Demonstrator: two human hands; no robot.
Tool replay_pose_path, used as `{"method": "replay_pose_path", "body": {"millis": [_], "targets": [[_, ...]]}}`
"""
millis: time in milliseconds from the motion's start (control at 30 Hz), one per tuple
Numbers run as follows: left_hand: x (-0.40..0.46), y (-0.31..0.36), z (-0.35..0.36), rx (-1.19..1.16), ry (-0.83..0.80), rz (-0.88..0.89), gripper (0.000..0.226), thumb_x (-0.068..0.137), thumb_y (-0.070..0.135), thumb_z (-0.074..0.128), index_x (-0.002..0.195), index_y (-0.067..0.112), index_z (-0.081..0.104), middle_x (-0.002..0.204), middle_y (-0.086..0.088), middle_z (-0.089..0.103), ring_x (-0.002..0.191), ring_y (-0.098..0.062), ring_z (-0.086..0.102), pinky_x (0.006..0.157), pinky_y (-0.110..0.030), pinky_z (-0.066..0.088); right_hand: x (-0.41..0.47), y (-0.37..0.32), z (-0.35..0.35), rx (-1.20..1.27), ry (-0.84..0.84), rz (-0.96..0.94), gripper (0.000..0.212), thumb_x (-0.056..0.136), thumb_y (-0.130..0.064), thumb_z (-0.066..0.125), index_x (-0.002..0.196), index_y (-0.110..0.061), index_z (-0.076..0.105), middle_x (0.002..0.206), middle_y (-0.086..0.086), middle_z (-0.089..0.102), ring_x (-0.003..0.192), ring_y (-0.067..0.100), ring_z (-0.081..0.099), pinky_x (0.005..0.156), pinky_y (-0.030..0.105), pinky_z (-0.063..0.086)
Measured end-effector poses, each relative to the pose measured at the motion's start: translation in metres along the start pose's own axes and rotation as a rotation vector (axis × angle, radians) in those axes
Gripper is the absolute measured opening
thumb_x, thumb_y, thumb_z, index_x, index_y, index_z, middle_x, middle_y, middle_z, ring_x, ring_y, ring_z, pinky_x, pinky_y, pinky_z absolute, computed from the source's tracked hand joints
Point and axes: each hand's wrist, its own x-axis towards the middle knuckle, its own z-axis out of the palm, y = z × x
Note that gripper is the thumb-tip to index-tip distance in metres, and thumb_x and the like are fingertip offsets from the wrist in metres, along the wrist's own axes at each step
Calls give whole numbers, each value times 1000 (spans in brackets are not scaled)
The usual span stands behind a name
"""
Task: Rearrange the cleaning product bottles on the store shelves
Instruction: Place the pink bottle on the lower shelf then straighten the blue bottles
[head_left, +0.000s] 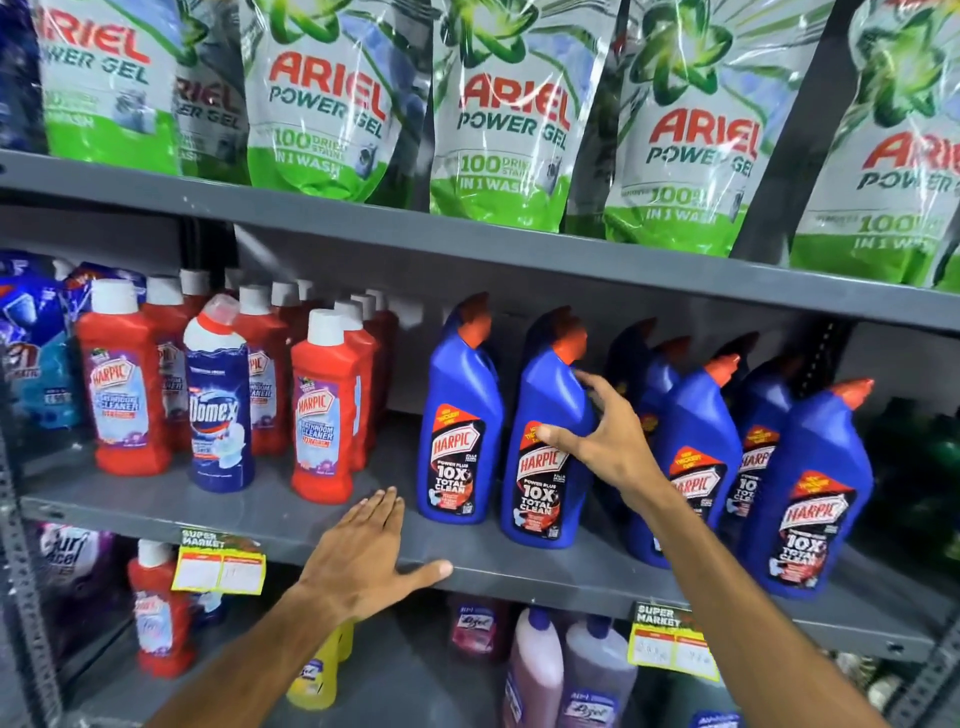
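Several blue Harpic toilet-cleaner bottles with orange caps stand on the grey middle shelf (322, 525). My right hand (597, 431) has its fingers spread against the right side of the second blue bottle from the left (540, 467), thumb on its label; a closed grip is not visible. The leftmost blue bottle (460, 431) stands apart, just left of it. More blue bottles (698, 462) crowd behind my right forearm. My left hand (363, 556) lies flat and open on the shelf's front edge, holding nothing. Red Harpic bathroom-cleaner bottles (322, 410) and one blue Domex bottle (221, 400) stand to the left.
Ariel Power Gel pouches (498, 119) fill the top shelf. Blue pouches (31, 343) sit at the far left of the middle shelf. The lower shelf holds a red bottle (156, 618), a yellow bottle (317, 675) and pink Lizol bottles (540, 670). Yellow price tags (218, 569) hang from shelf edges.
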Motion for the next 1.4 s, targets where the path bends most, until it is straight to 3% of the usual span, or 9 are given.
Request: {"method": "replay_pose_path", "body": {"millis": [67, 167, 267, 467, 667, 1100, 1300, 1400], "targets": [[1, -1, 1, 3, -3, -4, 140, 70, 108, 6, 167, 7, 4, 178, -11, 4, 164, -21, 5, 129, -33, 3, -16, 26, 9, 115, 3, 83, 91, 60, -28, 106, 137, -29, 57, 125, -4, 78, 114, 16, 76, 94, 37, 62], [3, -2, 5, 11, 13, -8, 141, 68, 108, 4, 167, 9, 5, 178, -10, 5, 164, -20, 5, 129, -32, 2, -45, 65, 23, 205, -48, 204, 91, 53, -22, 108, 129, -30, 58, 116, -11, 81, 107, 12, 79, 82, 25, 64], [3, -3, 8, 30, 38, -9, 140, 68, 108, 3, 167, 9, 8, 178, -8, 6, 164, -18, 5, 128, -31, 1, -61, 89, 32, 215, -96, 290, 92, 52, -18, 108, 131, -23, 61, 117, -6, 82, 106, 10, 79, 84, 23, 63], [2, -1, 5, 20, 10, -22, 141, 67, 109, 1, 167, 10, 6, 178, -6, 4, 164, -18, 4, 127, -31, 0, -63, 98, 35, 191, -83, 282, 79, 61, -18, 105, 130, -22, 67, 115, -7, 83, 108, 9, 78, 92, 29, 62], [-3, 3, -3, 8, -35, -32, 141, 66, 108, 1, 167, 11, 2, 178, -7, 1, 164, -18, 1, 128, -32, 0, -63, 103, 36, 177, -59, 278, 79, 63, -19, 104, 132, -21, 65, 117, -5, 82, 108, 8, 77, 95, 30, 62], [-5, 7, -10, 8, -59, -27, 144, 62, 108, -2, 167, 10, 2, 178, -8, 1, 164, -19, 2, 132, -35, 4, -64, 99, 32, 177, -87, 295, 75, 64, -36, 103, 127, -36, 63, 114, -24, 79, 104, -5, 74, 79, 13, 59], [-4, 7, -10, -11, -49, -28, 148, 58, 110, -5, 168, 10, 3, 178, -7, 2, 164, -19, 3, 132, -35, 5, -64, 99, 30, 209, -108, 302, 73, 69, -29, 101, 132, -28, 64, 118, -12, 81, 110, 4, 75, 98, 31, 60], [-4, 7, -9, -23, -48, -32, 149, 57, 110, -6, 168, 11, 3, 178, -7, 3, 164, -19, 4, 132, -36, 7, -64, 99, 31, 197, -101, 310, 74, 68, -27, 102, 132, -28, 64, 118, -11, 81, 112, 5, 75, 100, 33, 60]]}}
